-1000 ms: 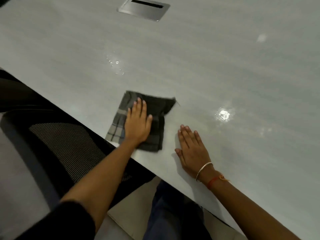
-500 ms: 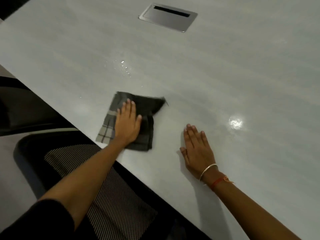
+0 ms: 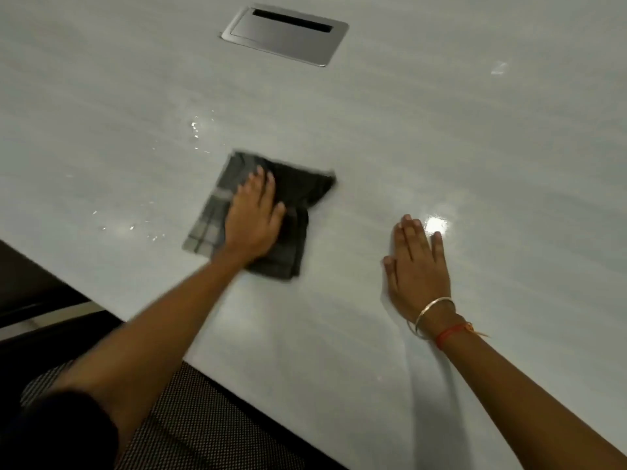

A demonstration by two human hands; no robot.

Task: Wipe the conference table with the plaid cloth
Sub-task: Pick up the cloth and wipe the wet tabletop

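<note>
Two bare hands are on the conference table (image 3: 441, 130), both palm down. Your left hand (image 3: 252, 220) lies flat on the plaid cloth (image 3: 291, 232), fingers stretched forward and close together, thumb angled out toward 3 o'clock; it presses on the fabric from above and does not grip it. The left forearm runs back toward 7 o'clock, crosses the near table edge, and ends in a dark sleeve (image 3: 64, 432) at the bottom left corner. The hand and cloth are slightly blurred.

The cloth sits on the tabletop a little left of centre in the view, folded into a rough square with its corners pointing toward 12, 3, 6 and 9 o'clock. Its lighter checked side shows at 9 o'clock of your hand, the darker side at 3 o'clock.

Your right hand (image 3: 417, 266) rests flat on the bare tabletop at 3 o'clock of the cloth, well apart from it, fingers straight and together, pointing toward 12 o'clock, thumb held slightly out to the left. A metal bangle (image 3: 431, 313) and a red thread (image 3: 451, 334) circle that wrist, and the forearm runs off toward 5 o'clock.

Water droplets (image 3: 196, 130) glisten at 11 o'clock of the cloth, more at 9 o'clock. A metal cable hatch (image 3: 285, 33) is set into the table at 12 o'clock. A mesh chair (image 3: 203, 418) stands below the near edge at 7 o'clock.
</note>
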